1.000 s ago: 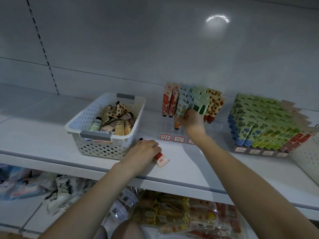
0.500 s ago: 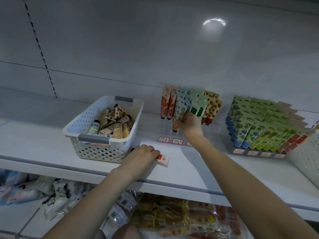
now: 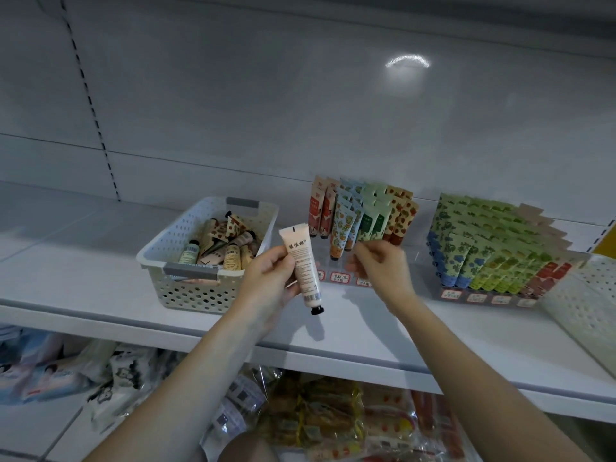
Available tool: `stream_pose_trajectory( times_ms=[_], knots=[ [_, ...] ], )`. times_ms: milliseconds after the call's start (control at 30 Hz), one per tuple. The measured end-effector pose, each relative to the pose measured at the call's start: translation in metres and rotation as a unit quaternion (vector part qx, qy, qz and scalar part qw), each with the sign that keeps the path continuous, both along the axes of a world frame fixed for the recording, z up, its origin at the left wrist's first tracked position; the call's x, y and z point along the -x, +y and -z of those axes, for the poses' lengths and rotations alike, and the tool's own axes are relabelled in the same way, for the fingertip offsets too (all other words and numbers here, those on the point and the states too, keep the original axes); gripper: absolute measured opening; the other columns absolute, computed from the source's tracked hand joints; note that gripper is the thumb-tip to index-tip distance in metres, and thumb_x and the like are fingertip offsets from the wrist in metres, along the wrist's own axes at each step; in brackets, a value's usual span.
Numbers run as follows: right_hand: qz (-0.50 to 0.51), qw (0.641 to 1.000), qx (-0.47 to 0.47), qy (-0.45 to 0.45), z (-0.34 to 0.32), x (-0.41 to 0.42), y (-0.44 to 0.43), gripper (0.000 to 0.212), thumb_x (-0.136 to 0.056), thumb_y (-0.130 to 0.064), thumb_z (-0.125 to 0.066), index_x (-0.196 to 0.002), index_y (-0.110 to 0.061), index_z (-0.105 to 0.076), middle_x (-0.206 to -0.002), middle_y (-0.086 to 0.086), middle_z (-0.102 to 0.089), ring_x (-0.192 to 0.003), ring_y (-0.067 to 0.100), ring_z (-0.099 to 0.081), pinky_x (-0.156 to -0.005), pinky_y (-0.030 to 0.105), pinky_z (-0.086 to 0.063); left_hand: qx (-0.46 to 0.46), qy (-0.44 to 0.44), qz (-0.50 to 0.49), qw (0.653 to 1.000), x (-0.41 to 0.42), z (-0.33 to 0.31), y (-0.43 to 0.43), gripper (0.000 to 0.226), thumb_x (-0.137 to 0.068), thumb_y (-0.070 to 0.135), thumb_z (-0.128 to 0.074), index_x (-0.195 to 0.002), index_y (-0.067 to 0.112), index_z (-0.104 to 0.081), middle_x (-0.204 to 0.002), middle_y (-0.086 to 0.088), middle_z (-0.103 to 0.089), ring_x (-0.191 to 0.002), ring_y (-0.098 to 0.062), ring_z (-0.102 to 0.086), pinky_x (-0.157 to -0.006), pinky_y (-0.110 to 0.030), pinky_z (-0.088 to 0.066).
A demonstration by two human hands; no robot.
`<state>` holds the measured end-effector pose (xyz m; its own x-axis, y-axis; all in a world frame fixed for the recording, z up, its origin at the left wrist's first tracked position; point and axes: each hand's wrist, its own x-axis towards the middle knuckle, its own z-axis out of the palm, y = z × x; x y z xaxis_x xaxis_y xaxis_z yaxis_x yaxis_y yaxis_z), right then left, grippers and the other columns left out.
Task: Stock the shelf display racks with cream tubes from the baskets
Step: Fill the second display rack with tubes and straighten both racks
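Observation:
My left hand (image 3: 270, 278) grips a pale pink cream tube (image 3: 303, 265), held nearly upright above the shelf with its black cap pointing down. My right hand (image 3: 380, 265) hovers empty just in front of the small display rack (image 3: 360, 215), fingers loosely curled and blurred. That rack holds upright tubes in red, blue-orange, green and strawberry prints. The white perforated basket (image 3: 186, 291) to the left holds several loose tubes.
A fuller rack (image 3: 493, 248) of green, blue and red tubes stands at the right, with another white basket (image 3: 590, 295) at the far right edge. The white shelf (image 3: 383, 331) carries all of these. Packaged goods (image 3: 333, 418) lie on the shelf below.
My left hand has lifted the tube off the shelf and turned it upright. My right hand has drawn back from the rack's tubes toward me.

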<state>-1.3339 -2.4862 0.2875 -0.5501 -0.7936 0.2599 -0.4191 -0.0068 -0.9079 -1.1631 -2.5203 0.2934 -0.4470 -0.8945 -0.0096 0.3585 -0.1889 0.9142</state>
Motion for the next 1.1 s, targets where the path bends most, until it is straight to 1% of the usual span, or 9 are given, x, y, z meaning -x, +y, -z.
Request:
stream_pose_trajectory(
  times_ms=[100,200,367,567,667,767,867,967,1100],
  knots=[
    [-0.089,0.989,-0.026,-0.111,-0.003,-0.020,0.025,0.022,-0.096,-0.025,-0.046,-0.086,-0.013,-0.062,-0.076,0.005,-0.070,-0.064,0.012,-0.068,-0.062,0.023,-0.056,-0.040,0.069,-0.013,0.997,0.001,-0.008,0.006,0.025,-0.098,-0.001,-0.036,-0.092,0.005,-0.060,-0.080,-0.008,-0.067,-0.078,-0.016,-0.068,-0.069,-0.031,-0.057],
    [-0.161,0.972,-0.061,-0.158,-0.008,-0.033,0.041,0.026,-0.094,-0.032,-0.047,-0.092,-0.012,-0.064,-0.074,0.000,-0.072,-0.068,0.013,-0.069,-0.065,0.024,-0.057,-0.042,0.088,-0.017,0.995,0.001,-0.012,0.010,0.024,-0.098,-0.001,-0.037,-0.095,0.004,-0.060,-0.088,-0.012,-0.065,-0.087,-0.021,-0.066,-0.075,-0.035,-0.055],
    [-0.214,0.957,-0.075,-0.179,-0.013,-0.045,0.049,0.008,-0.086,-0.011,-0.060,-0.093,-0.010,-0.064,-0.081,0.003,-0.071,-0.073,0.016,-0.069,-0.071,0.027,-0.057,-0.018,0.096,-0.011,0.995,-0.004,-0.016,0.015,0.021,-0.096,0.001,-0.040,-0.101,0.003,-0.060,-0.092,-0.012,-0.065,-0.090,-0.022,-0.065,-0.078,-0.033,-0.057],
    [-0.303,0.840,-0.076,-0.443,-0.015,-0.050,0.057,0.025,-0.082,-0.019,-0.049,-0.092,0.001,-0.060,-0.067,0.010,-0.063,-0.053,0.014,-0.058,-0.053,0.024,-0.054,-0.001,0.137,-0.006,0.991,-0.016,-0.022,0.010,0.017,-0.091,0.003,-0.048,-0.103,0.008,-0.059,-0.095,-0.011,-0.069,-0.089,-0.023,-0.067,-0.076,-0.031,-0.058],
    [-0.316,0.856,-0.106,-0.396,-0.011,-0.051,0.059,0.022,-0.091,-0.015,-0.044,-0.091,-0.002,-0.061,-0.075,0.013,-0.067,-0.062,0.018,-0.063,-0.060,0.026,-0.056,0.040,0.091,-0.025,0.995,-0.016,-0.025,0.010,0.020,-0.090,-0.001,-0.051,-0.106,0.009,-0.058,-0.084,-0.005,-0.069,-0.077,-0.015,-0.068,-0.066,-0.027,-0.058],
    [-0.244,0.931,-0.088,-0.255,-0.011,-0.048,0.058,0.020,-0.095,-0.015,-0.047,-0.095,-0.008,-0.065,-0.091,0.012,-0.070,-0.083,0.022,-0.067,-0.075,0.029,-0.056,0.119,0.012,-0.056,0.991,-0.017,-0.024,0.012,0.024,-0.087,-0.002,-0.057,-0.104,0.013,-0.059,-0.081,0.000,-0.067,-0.072,-0.010,-0.066,-0.061,-0.022,-0.056],
    [-0.163,0.980,-0.005,-0.110,-0.017,-0.045,0.057,0.010,-0.090,-0.017,-0.056,-0.089,-0.017,-0.066,-0.085,0.001,-0.071,-0.081,0.012,-0.067,-0.073,0.024,-0.055,0.184,-0.050,-0.066,0.979,-0.017,-0.018,0.016,0.028,-0.084,-0.001,-0.062,-0.094,0.025,-0.058,-0.086,0.001,-0.067,-0.079,-0.013,-0.066,-0.063,-0.021,-0.055],
    [-0.154,0.986,0.054,-0.011,-0.027,-0.045,0.057,0.010,-0.085,-0.014,-0.063,-0.083,-0.023,-0.065,-0.075,-0.005,-0.069,-0.068,0.007,-0.066,-0.063,0.019,-0.054,0.228,-0.098,-0.047,0.968,-0.012,-0.009,0.019,0.030,-0.082,0.000,-0.065,-0.093,0.028,-0.057,-0.088,-0.001,-0.069,-0.083,-0.014,-0.067,-0.070,-0.025,-0.056],
    [-0.144,0.984,0.027,0.100,-0.032,-0.040,0.051,0.013,-0.084,-0.010,-0.065,-0.078,-0.021,-0.065,-0.069,-0.002,-0.067,-0.061,0.006,-0.064,-0.060,0.021,-0.053,0.256,-0.130,-0.037,0.957,-0.005,0.000,0.016,0.029,-0.082,0.002,-0.066,-0.087,0.027,-0.053,-0.077,0.010,-0.068,-0.074,0.000,-0.065,-0.073,-0.019,-0.055]
  ],
)
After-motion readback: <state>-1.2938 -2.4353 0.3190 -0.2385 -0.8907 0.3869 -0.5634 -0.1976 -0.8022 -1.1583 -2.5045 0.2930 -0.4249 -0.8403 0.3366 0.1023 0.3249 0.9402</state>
